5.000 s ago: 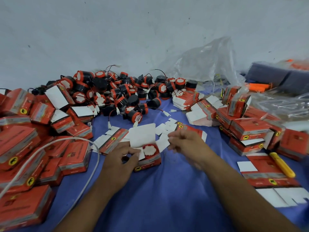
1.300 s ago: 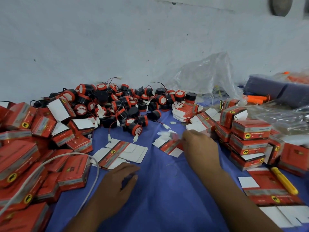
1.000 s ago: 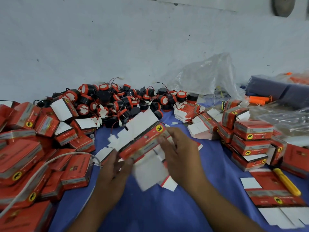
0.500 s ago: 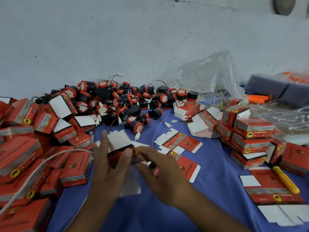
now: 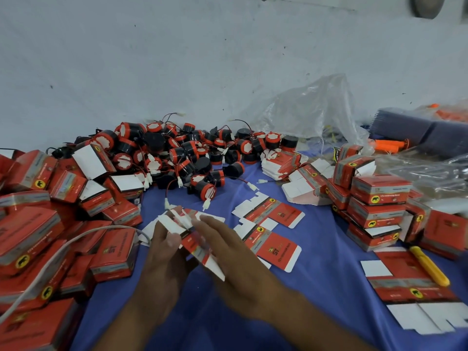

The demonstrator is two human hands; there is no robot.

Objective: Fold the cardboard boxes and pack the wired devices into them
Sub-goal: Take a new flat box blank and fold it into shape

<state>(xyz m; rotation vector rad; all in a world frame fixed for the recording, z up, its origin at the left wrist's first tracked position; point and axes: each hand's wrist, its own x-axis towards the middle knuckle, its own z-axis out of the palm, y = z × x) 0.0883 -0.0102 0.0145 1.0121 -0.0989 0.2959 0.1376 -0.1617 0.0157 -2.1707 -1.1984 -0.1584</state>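
A person's left hand [image 5: 162, 252] pinched a flat cardboard box [image 5: 200, 245] above the blue tabletop [image 5: 316, 287], its long axis slanting from far-left to near-right. The right hand [image 5: 235, 252] lay along it, fingers straight, with wired devices [image 5: 182, 158] heaped beyond both hands.

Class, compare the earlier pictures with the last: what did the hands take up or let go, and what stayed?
The hands let go of the filled box held five seconds ago. They then lifted a flat box off the cloth: the left hand grips it, the right hand presses it with straight fingers. The device pile, stacked boxes and yellow knife stayed put.
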